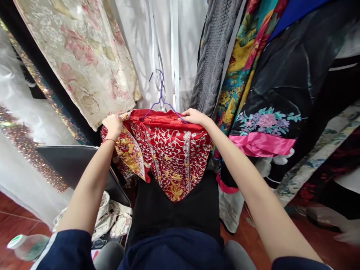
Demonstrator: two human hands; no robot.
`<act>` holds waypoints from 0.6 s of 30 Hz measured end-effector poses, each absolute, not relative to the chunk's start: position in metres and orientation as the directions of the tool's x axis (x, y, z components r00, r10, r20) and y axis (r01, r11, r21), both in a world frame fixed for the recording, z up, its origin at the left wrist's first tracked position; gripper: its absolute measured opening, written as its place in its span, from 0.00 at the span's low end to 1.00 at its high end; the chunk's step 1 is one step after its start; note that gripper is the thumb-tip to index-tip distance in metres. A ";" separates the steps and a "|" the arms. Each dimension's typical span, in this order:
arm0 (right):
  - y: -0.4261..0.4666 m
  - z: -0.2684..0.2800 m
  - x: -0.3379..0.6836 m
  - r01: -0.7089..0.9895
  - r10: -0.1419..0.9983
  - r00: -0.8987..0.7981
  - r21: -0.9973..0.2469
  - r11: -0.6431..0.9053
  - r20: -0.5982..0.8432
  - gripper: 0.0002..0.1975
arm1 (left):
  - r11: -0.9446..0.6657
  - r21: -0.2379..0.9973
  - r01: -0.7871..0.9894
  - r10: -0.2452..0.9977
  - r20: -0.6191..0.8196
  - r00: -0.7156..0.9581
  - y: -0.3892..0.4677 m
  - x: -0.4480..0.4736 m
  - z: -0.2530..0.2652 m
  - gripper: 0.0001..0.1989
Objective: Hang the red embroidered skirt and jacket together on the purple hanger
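A red garment with gold and silver embroidery [174,157] hangs over my black-clad lap, its lower part tapering to a point. My left hand [113,126] is closed on its upper left edge, where a gold-patterned piece folds outward. At the upper right edge, my right hand [194,117] grips the red fabric, with its fingertips partly hidden behind the cloth. A purple wire hanger [161,90] stands at the garment's top between my hands. Its hook points up, and its lower arms lie against the red lining.
Floral cream cloth [84,56], white drapes [185,45], a grey knit [215,48] and a black embroidered garment [281,86] hang ahead. A black chair [70,159] holds a white strapped bag [112,217] at left. A plastic bottle [29,245] lies on the red floor.
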State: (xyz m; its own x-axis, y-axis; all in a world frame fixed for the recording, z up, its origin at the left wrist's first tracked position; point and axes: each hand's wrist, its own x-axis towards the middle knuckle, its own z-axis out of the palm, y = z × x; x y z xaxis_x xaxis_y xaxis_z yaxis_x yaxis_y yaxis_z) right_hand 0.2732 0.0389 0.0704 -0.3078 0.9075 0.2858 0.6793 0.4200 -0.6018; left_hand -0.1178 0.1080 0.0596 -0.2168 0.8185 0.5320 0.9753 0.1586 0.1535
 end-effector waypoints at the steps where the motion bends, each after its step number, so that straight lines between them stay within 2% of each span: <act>1: 0.039 0.070 0.274 0.683 0.911 -0.298 -0.603 0.413 0.286 0.14 | 0.153 0.102 0.983 0.785 0.592 -0.184 0.110 -0.119 0.065 0.19; 3: 0.039 0.070 0.275 0.698 0.922 -0.269 -0.604 0.385 0.277 0.14 | 0.158 0.013 0.987 0.759 0.638 -0.130 0.114 -0.116 0.067 0.20; 4: 0.038 0.069 0.275 0.707 0.928 -0.255 -0.602 0.370 0.272 0.14 | 0.138 -0.017 0.990 0.799 0.593 -0.101 0.114 -0.112 0.065 0.23; 7: 0.035 0.069 0.272 0.751 0.935 -0.230 -0.562 0.347 0.270 0.13 | 0.142 -0.010 0.990 0.949 0.286 -0.133 0.111 -0.099 0.049 0.35; 9: 0.033 0.070 0.269 0.791 0.933 -0.219 -0.508 0.341 0.286 0.12 | 0.158 -0.005 0.987 0.972 0.175 -0.155 0.107 -0.098 0.041 0.40; 10: 0.033 0.071 0.267 0.808 0.932 -0.214 -0.484 0.337 0.292 0.12 | 0.150 -0.015 0.989 0.976 0.165 -0.145 0.105 -0.102 0.041 0.42; 13: 0.033 0.071 0.265 0.830 0.931 -0.207 -0.449 0.330 0.300 0.13 | 0.048 -0.073 0.996 0.976 0.214 -0.032 0.096 -0.120 0.054 0.45; 18: 0.033 0.070 0.265 0.854 0.934 -0.218 -0.408 0.322 0.283 0.14 | -0.064 -0.180 0.982 0.851 0.504 0.148 0.083 -0.122 0.073 0.38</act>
